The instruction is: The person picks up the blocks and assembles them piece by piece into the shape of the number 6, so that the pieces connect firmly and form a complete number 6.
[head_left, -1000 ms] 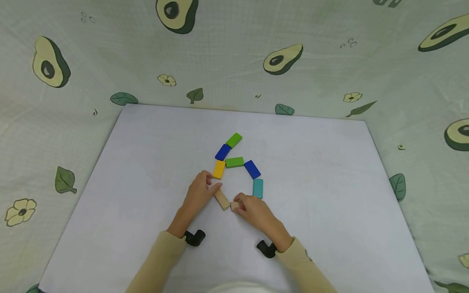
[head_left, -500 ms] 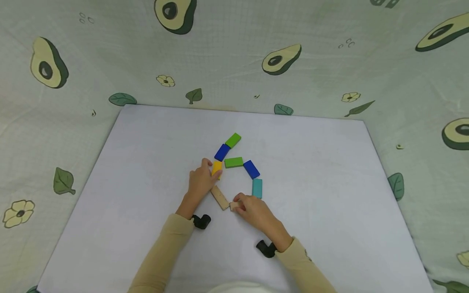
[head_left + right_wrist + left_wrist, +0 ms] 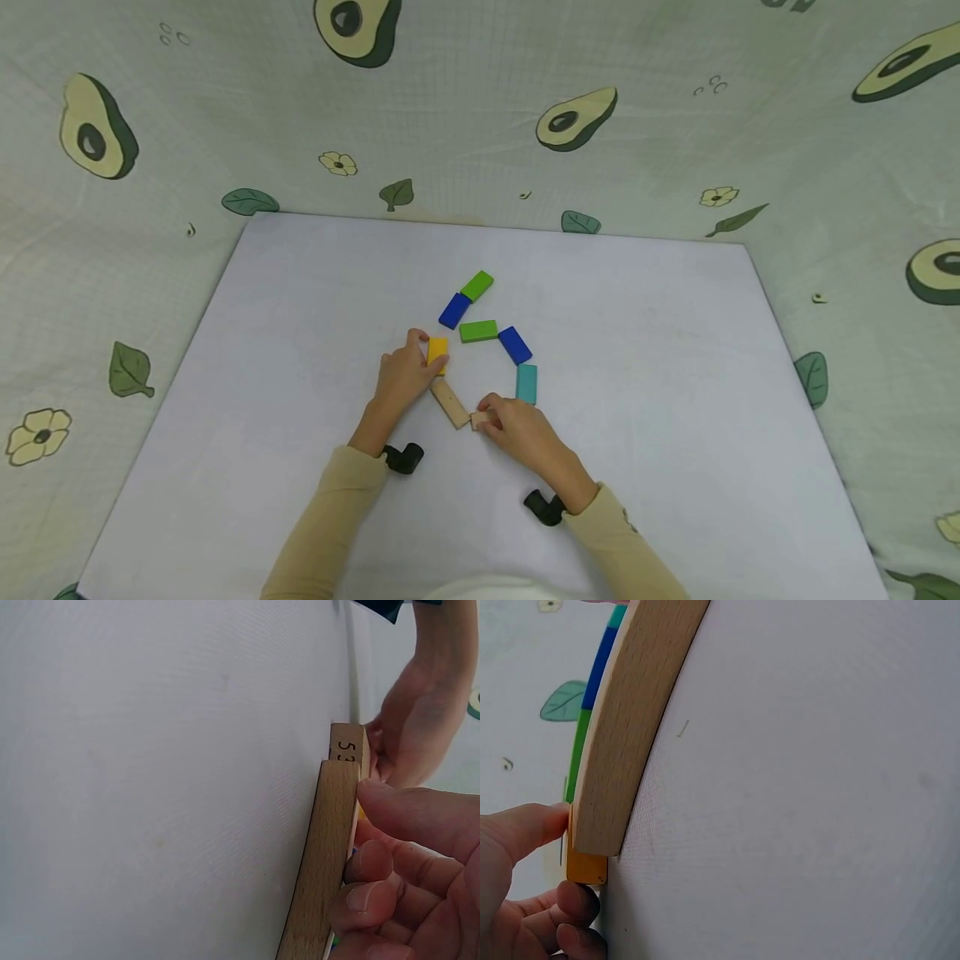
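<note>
My left hand (image 3: pixel 402 377) pinches a yellow block (image 3: pixel 438 352) between thumb and fingers; in the left wrist view the thumb meets one end and the fingers the other. Just below it a plain wooden block (image 3: pixel 450 405) lies slanted, its upper end right at the yellow one. My right hand (image 3: pixel 527 435) holds a second plain wooden block (image 3: pixel 322 855), mostly covered by the fingers in the head view. These two wooden blocks meet at their ends. Printed digits show on the slanted block's end (image 3: pixel 347 742) in the right wrist view.
A green block (image 3: pixel 478 332), a blue block (image 3: pixel 515 345) and a turquoise block (image 3: pixel 527 384) curve round the right side. Another blue block (image 3: pixel 454 311) and green block (image 3: pixel 477 286) run up behind. All lie on a white table (image 3: pixel 637 333) before an avocado-print cloth (image 3: pixel 465 108).
My left hand has gone from the slanted wooden block to the yellow block, gripped it and drawn it left and nearer, away from the blue block. The right hand has stayed in place.
</note>
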### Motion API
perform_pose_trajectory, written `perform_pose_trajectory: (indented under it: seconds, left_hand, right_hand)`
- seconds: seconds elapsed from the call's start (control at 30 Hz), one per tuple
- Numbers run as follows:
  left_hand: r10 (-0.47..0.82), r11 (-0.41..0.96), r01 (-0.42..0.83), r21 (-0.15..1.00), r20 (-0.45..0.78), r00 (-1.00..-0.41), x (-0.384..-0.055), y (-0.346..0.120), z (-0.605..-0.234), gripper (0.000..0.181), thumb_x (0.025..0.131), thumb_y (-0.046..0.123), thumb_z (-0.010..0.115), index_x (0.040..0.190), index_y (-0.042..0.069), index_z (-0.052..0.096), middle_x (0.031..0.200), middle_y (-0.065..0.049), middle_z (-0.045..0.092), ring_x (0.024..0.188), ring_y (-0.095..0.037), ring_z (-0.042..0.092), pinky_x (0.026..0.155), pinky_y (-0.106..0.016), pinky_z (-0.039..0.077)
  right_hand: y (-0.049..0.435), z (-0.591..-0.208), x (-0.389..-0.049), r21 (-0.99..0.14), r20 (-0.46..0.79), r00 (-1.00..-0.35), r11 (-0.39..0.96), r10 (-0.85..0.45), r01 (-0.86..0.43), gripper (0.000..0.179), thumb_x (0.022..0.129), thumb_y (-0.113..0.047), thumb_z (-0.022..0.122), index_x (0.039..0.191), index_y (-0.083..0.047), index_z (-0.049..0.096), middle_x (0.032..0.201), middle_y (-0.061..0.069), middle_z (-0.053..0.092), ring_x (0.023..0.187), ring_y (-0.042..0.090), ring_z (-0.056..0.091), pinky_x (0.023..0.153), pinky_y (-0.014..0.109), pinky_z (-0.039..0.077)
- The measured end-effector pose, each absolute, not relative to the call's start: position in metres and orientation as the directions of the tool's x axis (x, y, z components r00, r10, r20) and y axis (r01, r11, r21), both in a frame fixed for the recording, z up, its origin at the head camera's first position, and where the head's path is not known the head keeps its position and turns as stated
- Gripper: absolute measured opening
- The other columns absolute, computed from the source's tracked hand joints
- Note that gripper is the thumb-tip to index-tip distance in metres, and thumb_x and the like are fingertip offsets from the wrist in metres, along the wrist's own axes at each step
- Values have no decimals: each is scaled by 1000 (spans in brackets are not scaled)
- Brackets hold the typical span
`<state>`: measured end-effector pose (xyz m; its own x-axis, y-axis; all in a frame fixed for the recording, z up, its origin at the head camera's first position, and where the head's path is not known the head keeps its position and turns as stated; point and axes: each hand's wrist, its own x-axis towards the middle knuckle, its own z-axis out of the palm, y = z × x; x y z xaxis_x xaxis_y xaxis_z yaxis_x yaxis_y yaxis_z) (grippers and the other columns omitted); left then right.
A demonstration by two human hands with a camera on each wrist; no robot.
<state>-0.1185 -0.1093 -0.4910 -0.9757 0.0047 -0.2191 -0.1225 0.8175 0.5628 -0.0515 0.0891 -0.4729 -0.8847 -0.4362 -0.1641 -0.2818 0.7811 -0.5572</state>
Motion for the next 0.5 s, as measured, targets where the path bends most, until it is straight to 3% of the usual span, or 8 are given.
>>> perform_pose_trajectory:
  seconds: [0.33,0.5]
  left_hand:
    - [25,815,-119,568,-239,-971,-116,-112,-489,52,87,38,61,124,6,41,69,-6,56,60,-20,50,72,-36,32]
    - [22,814,-129,566,-253,-967,-118,-113,-486,55,87,41,59,125,5,41,68,-6,55,61,-20,51,72,-36,34]
  right_hand:
    - [89,-470,-55,-579,-195,-880,775,-433,-254,23,87,-24,65,106,-10,62,63,-6,51,56,6,44,51,19,37]
    - [87,-457,-79,-610,-188,-905,767,-382,-197,23,90,-23,61,109,-9,62,68,-3,51,59,9,46,53,21,38]
